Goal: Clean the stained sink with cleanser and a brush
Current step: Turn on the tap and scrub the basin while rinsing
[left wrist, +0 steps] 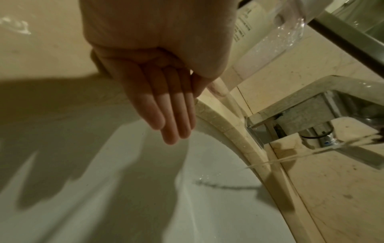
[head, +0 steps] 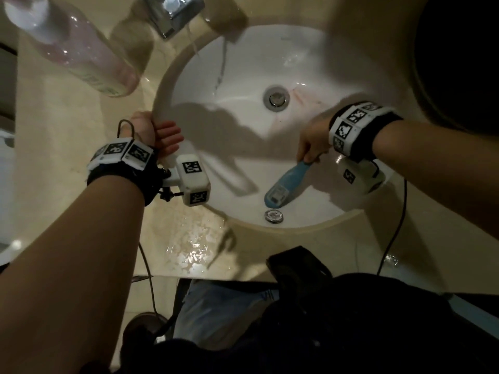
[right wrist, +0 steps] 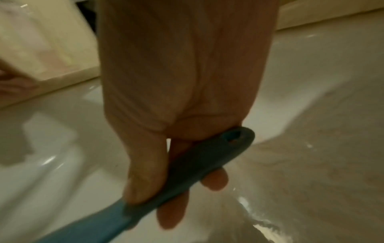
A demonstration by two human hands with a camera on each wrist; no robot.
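The white round sink has a reddish stain just right of its drain. My right hand grips the handle of a blue brush, whose head lies against the near wall of the bowl. In the right wrist view the thumb and fingers curl round the brush handle. My left hand rests on the sink's left rim, and its straight fingers hang into the bowl. A clear cleanser bottle stands on the counter at the far left.
The chrome faucet runs a thin stream of water into the bowl. A chrome overflow cap sits below the brush head. The beige counter is wet near its front edge. A black cable hangs from my right wrist.
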